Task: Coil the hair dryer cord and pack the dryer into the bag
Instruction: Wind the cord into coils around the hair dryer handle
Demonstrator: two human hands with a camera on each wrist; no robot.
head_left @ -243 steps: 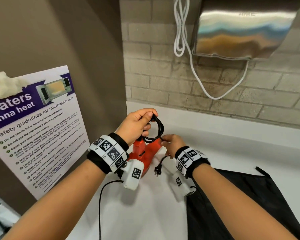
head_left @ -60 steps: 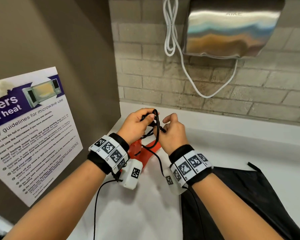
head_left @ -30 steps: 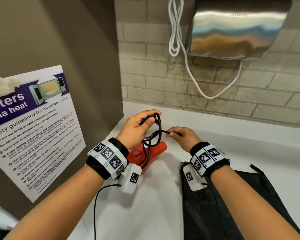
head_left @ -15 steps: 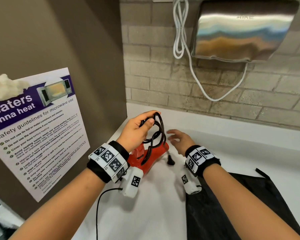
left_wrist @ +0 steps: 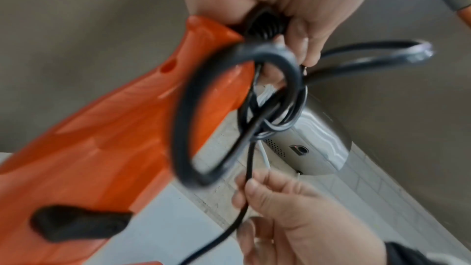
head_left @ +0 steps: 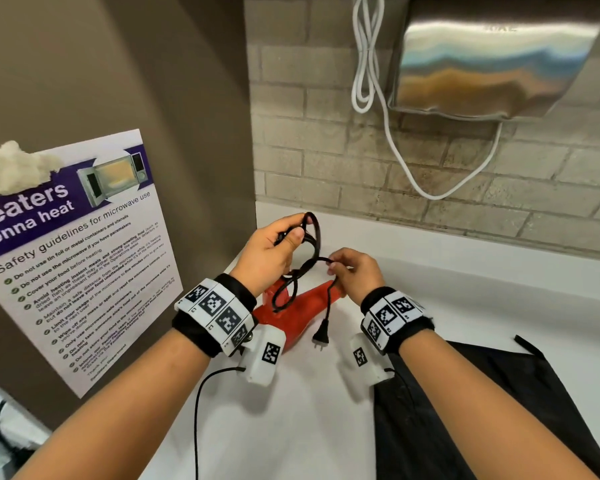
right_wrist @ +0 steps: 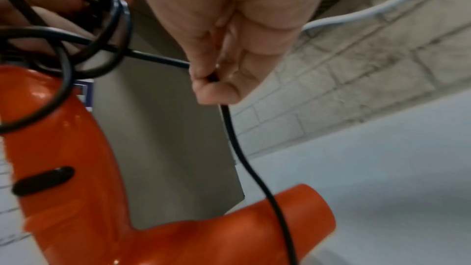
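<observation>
My left hand point(head_left: 274, 252) grips a bundle of black cord loops point(head_left: 307, 258) above the orange hair dryer point(head_left: 300, 315), which hangs down to the white counter point(head_left: 499, 299). The left wrist view shows those loops point(left_wrist: 229, 108) beside the dryer's handle point(left_wrist: 107, 148). My right hand point(head_left: 355, 271) pinches the loose end of the cord point(right_wrist: 158, 59) just right of the loops. From that pinch the cord drops to the plug point(head_left: 321, 337), which hangs just above the counter. The black bag point(head_left: 482, 417) lies flat on the counter under my right forearm.
A brown side wall with a microwave safety poster point(head_left: 73, 258) closes off the left. A steel hand dryer point(head_left: 492, 60) with a white cable point(head_left: 368, 64) hangs on the brick back wall. A thin black wire point(head_left: 196, 420) runs from my left wrist camera.
Half a second ago my right hand was open beside the loops with the plug end dangling free. Now it pinches the cord's loose end again, close to the bundle in my left hand.
</observation>
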